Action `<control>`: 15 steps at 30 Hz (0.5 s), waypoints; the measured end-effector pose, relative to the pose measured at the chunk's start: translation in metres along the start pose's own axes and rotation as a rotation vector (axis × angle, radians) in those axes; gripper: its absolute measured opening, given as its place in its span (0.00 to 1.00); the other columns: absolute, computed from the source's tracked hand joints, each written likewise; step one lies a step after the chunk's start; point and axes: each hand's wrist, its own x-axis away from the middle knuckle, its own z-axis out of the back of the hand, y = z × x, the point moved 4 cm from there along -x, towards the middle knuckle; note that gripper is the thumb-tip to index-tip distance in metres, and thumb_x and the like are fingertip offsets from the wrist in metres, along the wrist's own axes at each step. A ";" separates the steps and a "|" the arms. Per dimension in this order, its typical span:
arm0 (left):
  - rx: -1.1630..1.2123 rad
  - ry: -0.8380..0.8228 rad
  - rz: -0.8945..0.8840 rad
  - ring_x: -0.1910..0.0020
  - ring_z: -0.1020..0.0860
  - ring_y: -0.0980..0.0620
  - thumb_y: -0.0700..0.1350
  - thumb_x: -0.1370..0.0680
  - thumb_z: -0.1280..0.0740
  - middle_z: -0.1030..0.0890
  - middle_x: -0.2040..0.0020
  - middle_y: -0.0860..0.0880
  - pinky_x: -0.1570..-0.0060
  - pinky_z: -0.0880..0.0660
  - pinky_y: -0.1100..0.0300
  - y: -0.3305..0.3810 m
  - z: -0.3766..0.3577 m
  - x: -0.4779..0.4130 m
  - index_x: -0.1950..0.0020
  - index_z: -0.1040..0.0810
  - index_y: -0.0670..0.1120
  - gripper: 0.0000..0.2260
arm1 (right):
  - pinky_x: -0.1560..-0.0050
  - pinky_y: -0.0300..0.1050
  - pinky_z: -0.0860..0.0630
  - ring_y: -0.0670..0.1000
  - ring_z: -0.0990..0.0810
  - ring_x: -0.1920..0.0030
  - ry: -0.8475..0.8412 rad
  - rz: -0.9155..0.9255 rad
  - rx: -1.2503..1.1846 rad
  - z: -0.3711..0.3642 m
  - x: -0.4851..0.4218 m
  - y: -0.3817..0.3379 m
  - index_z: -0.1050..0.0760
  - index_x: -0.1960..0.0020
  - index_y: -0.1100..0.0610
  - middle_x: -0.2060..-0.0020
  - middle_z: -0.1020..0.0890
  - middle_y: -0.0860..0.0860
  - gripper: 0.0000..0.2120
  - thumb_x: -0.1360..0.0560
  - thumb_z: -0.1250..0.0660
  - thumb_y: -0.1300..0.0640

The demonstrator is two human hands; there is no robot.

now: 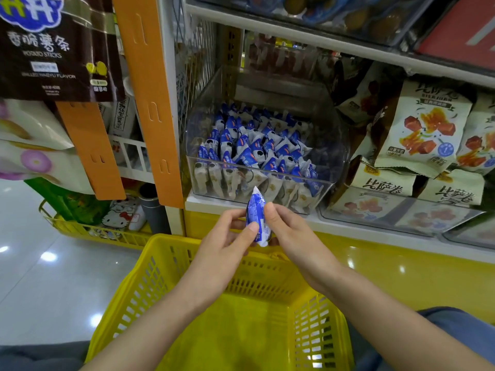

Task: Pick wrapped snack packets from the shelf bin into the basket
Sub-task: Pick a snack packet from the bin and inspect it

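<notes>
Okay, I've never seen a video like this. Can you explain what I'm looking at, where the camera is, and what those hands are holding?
There is no machine here, just a person's two bare hands, filmed by one wide-angle camera worn on the head, looking down. The left hand and right hand both pinch one blue-and-white packet above a yellow basket. Behind, on the shelf, a clear bin holds many similar packets. Pale snack bags lie to its right.
</notes>
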 end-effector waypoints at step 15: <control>0.004 -0.041 0.104 0.52 0.23 0.63 0.38 0.21 0.40 0.21 0.44 0.52 0.49 0.27 0.66 0.001 0.009 -0.005 0.38 0.32 0.51 0.13 | 0.63 0.29 0.26 0.35 0.23 0.67 0.024 0.089 0.055 0.005 -0.001 -0.012 0.23 0.55 0.53 0.62 0.19 0.45 0.03 0.26 0.33 0.59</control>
